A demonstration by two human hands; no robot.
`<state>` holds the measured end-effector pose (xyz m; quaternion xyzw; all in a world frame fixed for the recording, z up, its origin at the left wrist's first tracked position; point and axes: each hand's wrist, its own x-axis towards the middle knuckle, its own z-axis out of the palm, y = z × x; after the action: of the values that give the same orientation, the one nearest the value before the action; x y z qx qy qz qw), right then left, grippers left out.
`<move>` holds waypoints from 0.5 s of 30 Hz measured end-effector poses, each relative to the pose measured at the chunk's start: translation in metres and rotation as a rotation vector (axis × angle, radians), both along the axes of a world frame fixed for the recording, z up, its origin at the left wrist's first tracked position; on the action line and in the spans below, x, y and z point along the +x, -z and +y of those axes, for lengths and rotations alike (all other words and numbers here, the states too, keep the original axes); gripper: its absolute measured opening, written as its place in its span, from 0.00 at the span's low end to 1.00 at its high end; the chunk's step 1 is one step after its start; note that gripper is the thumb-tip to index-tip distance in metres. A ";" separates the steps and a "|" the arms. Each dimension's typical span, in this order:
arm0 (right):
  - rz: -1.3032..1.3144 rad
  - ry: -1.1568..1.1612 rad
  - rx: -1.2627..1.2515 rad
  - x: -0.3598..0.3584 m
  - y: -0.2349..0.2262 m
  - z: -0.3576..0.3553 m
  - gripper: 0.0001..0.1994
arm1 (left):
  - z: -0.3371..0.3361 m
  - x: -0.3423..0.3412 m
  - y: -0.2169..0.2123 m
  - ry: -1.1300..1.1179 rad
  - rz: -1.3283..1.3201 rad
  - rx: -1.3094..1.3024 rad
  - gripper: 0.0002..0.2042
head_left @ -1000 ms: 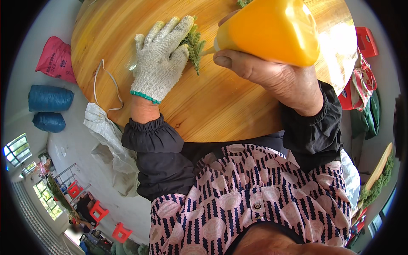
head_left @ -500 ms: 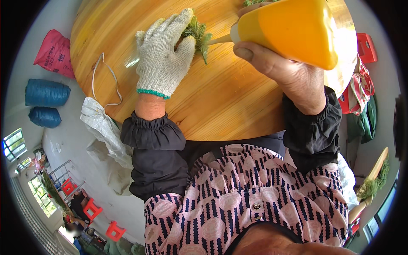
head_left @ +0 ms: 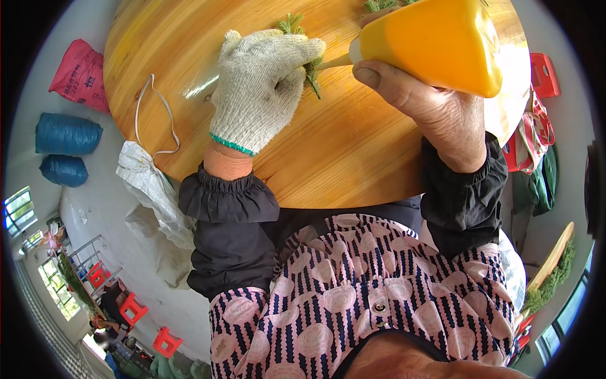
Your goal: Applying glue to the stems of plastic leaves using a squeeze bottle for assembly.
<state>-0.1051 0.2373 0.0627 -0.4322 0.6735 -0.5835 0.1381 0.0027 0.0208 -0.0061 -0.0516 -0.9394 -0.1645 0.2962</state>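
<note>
My left hand (head_left: 260,91) wears a white knitted glove with a green cuff. Its fingers are bent around a small green needle-leaf sprig (head_left: 312,79) above the round wooden table (head_left: 341,148); parts of the sprig stick out past the glove at top and right. My bare right hand (head_left: 435,110) grips a yellow squeeze bottle (head_left: 439,47), tilted with its thin nozzle pointing left. The nozzle tip is at the sprig beside my gloved fingers; whether it touches cannot be made out. Any liquid at the tip is not visible.
More green sprigs (head_left: 380,5) lie at the far edge. A white strap (head_left: 165,107) and a white plastic sack (head_left: 151,180) are at the table's left. Pink (head_left: 79,76) and blue bags (head_left: 68,134) stand beyond. Red stools (head_left: 167,341) and a person appear at lower left.
My left hand has moved right and turned, its stretched fingers now curled around the sprig. The bottle has shifted slightly, its nozzle still by the sprig.
</note>
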 end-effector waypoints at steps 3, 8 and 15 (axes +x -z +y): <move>-0.095 0.069 -0.112 0.002 0.006 -0.004 0.30 | -0.001 0.000 0.004 -0.019 -0.003 0.016 0.18; 0.000 0.082 -0.059 0.011 -0.006 -0.005 0.31 | -0.003 -0.001 0.003 0.009 -0.009 0.039 0.17; -0.049 -0.026 -0.115 -0.005 0.009 0.001 0.31 | -0.003 -0.001 0.000 0.015 0.021 0.070 0.16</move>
<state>-0.1096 0.2381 0.0535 -0.4337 0.6297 -0.6297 0.1369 0.0019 0.0176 -0.0059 -0.0501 -0.9296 -0.1989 0.3063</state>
